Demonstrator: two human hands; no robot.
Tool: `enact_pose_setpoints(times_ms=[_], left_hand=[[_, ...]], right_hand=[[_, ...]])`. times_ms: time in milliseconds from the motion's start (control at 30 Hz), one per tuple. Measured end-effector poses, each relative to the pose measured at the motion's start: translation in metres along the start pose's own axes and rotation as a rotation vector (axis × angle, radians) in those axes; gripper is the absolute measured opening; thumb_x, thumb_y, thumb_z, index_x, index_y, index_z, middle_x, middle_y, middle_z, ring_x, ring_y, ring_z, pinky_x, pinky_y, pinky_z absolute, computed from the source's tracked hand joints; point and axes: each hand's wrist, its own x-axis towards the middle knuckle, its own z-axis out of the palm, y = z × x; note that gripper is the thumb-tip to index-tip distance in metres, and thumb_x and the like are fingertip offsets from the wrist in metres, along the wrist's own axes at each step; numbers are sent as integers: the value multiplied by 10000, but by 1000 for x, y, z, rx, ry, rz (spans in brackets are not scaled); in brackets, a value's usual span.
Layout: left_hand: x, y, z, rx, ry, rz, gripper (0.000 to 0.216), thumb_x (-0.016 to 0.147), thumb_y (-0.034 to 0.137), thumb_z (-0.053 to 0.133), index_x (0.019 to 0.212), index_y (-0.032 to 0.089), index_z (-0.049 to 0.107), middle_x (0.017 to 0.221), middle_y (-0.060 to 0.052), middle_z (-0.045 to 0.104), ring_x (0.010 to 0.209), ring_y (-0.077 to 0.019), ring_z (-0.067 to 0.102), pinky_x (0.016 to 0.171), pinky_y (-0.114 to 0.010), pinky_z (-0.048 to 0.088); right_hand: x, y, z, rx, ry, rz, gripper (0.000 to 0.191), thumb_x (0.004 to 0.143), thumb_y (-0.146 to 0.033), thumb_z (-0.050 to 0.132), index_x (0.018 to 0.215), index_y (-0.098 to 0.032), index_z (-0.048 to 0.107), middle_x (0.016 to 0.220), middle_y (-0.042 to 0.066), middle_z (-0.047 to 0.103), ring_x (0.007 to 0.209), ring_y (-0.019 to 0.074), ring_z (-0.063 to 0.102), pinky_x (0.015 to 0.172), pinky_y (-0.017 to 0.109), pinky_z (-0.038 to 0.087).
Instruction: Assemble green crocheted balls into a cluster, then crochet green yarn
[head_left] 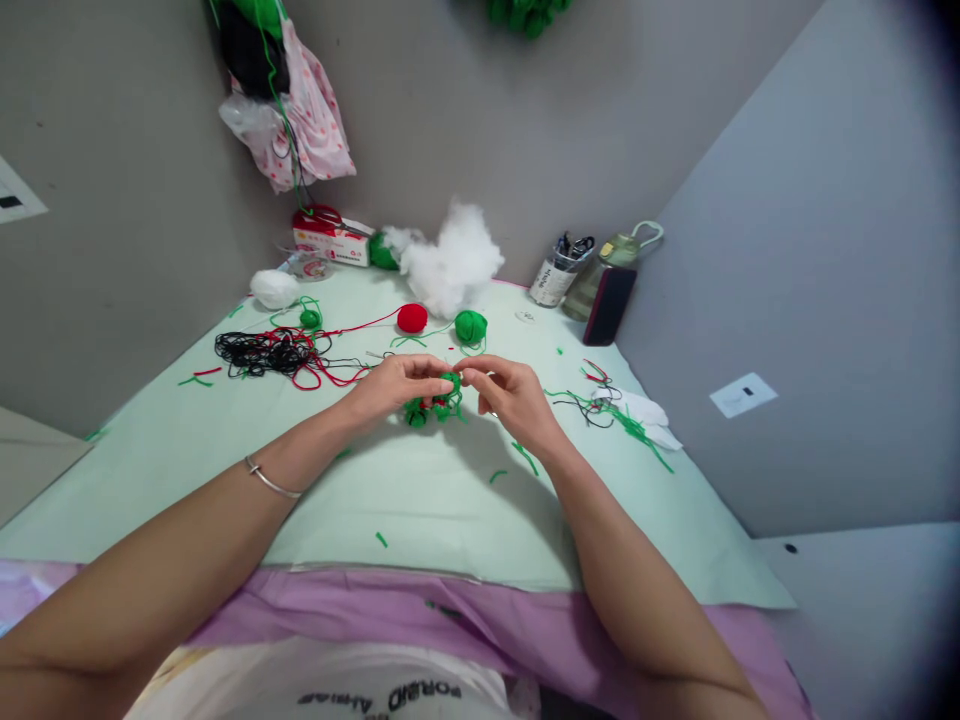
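My left hand [394, 385] and my right hand [506, 395] meet over the middle of the pale green table [420, 490]. Both pinch a small green crocheted piece [435, 402] with red bits, held just above the table. My left fingers close on its left side. My right thumb and forefinger pinch its top right; whether a needle or hook is in them is too small to tell. A thin bangle [270, 482] circles my left wrist.
Behind my hands lie a red yarn ball [412, 317], a green yarn ball [470, 326], white stuffing [454, 262] and tangled black and red yarn [270, 352]. A tin of tools [555, 272], a bottle [611, 262] and a dark phone [609, 305] stand back right. Yarn scraps litter the right side.
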Motion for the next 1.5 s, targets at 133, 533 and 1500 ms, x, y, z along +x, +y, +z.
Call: enact_pose_setpoints(times_ms=[133,533,1500], left_hand=[[-3,3,1,64,-87,-75,305,719,421,802,883,169,749,778,-37,689,691,-157,597,646,-283,446],[-8,-1,18,18,-294,-131,267,807,424,729,887,171,699,837,-29,674,725,-139,574,668,-277,417],[0,-6,2,-434,-84,-191,211,885,170,577,959,84,755,952,-133,730,856,-177,697,734,-257,578]], right_hand=[[1,3,0,-61,8,-44,188,830,-372,701,843,-190,744,864,14,647,594,91,496,590,274,409],[14,-3,-13,572,138,126,302,737,-433,781,813,-211,590,716,-30,640,657,108,597,565,206,433],[10,25,-85,-721,65,242,173,777,-366,687,837,-211,638,840,39,687,770,184,601,652,282,434]])
